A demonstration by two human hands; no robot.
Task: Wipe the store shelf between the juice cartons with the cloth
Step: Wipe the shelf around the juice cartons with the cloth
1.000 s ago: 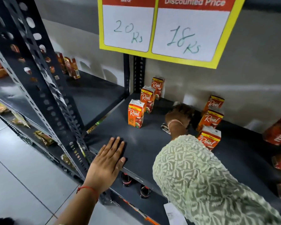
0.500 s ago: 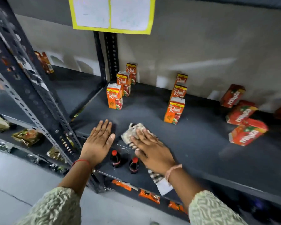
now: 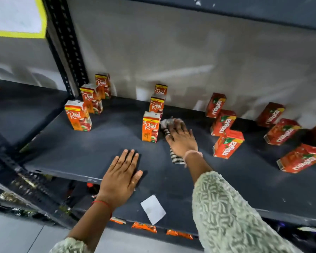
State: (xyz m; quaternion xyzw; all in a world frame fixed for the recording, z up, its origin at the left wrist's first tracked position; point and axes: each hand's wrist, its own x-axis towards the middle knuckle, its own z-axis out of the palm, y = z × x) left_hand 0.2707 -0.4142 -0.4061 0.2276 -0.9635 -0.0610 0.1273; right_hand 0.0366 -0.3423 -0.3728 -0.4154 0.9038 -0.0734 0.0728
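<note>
Beside a Real carton [image 3: 151,127], striped cloth [image 3: 173,154] lies crumpled.

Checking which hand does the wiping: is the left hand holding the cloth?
No, the left hand lies flat and bare on the shelf; the right hand presses the cloth.

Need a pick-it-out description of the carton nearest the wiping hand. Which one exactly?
On the dark shelf, find the right hand pressing the striped cloth. Just left of that cloth stands a row of three orange Real cartons running back toward the wall. It is the front Real carton, nearest the shelf edge; the red Maaza cartons are on the hand's other side.
</note>
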